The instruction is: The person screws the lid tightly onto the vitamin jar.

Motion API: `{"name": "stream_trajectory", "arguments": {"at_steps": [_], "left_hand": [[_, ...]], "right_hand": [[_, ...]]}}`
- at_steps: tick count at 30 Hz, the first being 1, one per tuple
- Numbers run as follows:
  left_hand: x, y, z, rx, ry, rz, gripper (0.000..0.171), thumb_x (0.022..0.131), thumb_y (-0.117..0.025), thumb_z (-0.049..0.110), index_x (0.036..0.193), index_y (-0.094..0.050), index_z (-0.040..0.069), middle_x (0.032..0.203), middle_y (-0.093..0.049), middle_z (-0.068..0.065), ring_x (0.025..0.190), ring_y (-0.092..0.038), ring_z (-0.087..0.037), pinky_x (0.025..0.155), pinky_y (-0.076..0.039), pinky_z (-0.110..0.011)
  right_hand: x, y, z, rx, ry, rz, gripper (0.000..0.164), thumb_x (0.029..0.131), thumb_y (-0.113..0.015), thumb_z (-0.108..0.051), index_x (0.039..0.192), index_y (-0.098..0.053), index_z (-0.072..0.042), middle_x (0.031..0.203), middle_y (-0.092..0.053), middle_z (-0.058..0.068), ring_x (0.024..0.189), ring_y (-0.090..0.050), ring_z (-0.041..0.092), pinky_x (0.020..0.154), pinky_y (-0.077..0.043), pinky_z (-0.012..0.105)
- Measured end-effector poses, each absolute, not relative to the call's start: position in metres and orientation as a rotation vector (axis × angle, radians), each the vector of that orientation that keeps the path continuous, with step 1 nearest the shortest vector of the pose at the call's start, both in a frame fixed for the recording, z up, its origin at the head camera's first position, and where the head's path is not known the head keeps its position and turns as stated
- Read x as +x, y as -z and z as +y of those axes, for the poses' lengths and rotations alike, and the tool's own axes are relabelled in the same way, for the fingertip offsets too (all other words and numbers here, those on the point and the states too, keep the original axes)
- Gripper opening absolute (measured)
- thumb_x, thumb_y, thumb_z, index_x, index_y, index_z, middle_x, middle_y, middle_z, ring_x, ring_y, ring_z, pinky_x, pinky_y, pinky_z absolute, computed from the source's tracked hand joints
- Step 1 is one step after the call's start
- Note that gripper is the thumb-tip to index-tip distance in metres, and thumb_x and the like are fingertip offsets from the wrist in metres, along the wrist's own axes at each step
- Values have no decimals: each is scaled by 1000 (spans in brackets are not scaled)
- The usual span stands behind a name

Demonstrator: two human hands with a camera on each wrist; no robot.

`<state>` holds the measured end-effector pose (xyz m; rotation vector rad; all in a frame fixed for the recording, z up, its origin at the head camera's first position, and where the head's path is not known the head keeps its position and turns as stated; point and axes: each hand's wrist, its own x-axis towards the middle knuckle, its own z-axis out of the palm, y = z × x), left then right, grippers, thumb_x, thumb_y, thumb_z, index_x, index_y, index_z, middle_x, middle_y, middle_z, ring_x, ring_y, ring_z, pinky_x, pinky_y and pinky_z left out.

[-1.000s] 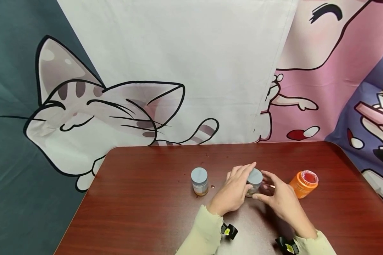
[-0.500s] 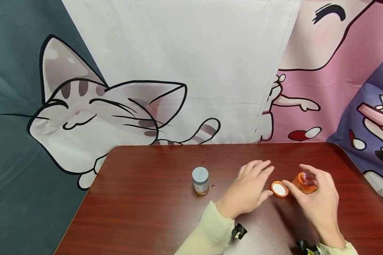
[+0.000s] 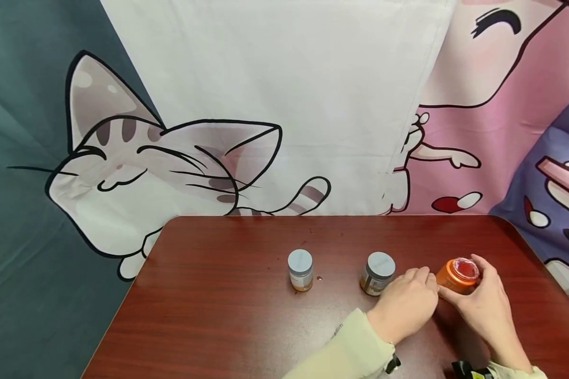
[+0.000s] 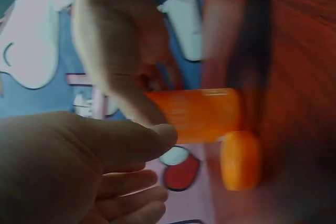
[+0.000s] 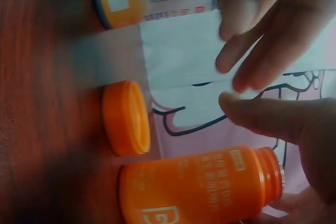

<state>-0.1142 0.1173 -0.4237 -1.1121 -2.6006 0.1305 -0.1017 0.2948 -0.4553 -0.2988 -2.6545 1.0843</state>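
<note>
An orange bottle (image 3: 457,276) with its threaded mouth uncovered and red inside stands at the right of the table. My right hand (image 3: 488,305) is around it, thumb on the near left side and fingers on the far right. Beside the bottle an orange screw cap (image 5: 126,119) lies on the table, lined white; my left hand hides it in the head view. My left hand (image 3: 408,302) hangs above that cap, fingers (image 4: 131,184) loose and apart from it. A grey-lidded jar (image 3: 378,273) stands just left of the left hand.
A second grey-lidded jar (image 3: 301,270) stands further left on the reddish-brown table (image 3: 208,316). A small drop (image 3: 320,278) lies to its right. Behind the table's far edge hangs a cartoon-printed cloth (image 3: 284,105).
My left hand has left the grey-lidded jar and moved right, over the orange cap. My right hand has also moved right, from beside that jar to around the orange bottle.
</note>
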Motion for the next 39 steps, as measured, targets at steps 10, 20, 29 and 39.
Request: {"name": "stream_trajectory", "arguments": {"at_steps": [10, 20, 29, 39], "left_hand": [[-129, 455, 147, -954, -75, -3000, 42, 108, -38, 32, 149, -48, 32, 157, -36, 8, 139, -41, -19, 104, -42, -29], [-131, 467, 155, -950, -88, -3059, 36, 107, -42, 35, 140, -56, 37, 149, -43, 16, 123, -50, -17, 91, -47, -30], [-125, 463, 158, -913, -203, -2985, 12, 104, -53, 34, 114, -60, 35, 103, -56, 8, 81, -60, -13, 56, -49, -25], [-111, 437, 128, -903, 92, -2692, 15, 94, -67, 35, 108, -63, 30, 93, -49, 3, 61, -50, -8, 43, -35, -18]], "right_hand": [[-105, 462, 299, -413, -952, -2717, 79, 81, -84, -20, 137, -40, 15, 120, -54, 43, 103, -57, 57, 84, -41, 65], [-106, 461, 307, -411, -925, -2743, 75, 82, -84, -23, 134, -45, 14, 117, -57, 42, 101, -61, 55, 81, -42, 62], [-104, 464, 306, -387, -912, -2716, 77, 78, -88, -27, 132, -49, 12, 116, -61, 39, 98, -64, 52, 78, -44, 58], [-105, 466, 309, -339, -933, -2739, 82, 73, -91, -33, 130, -51, 11, 116, -61, 39, 97, -66, 50, 60, -36, 16]]}}
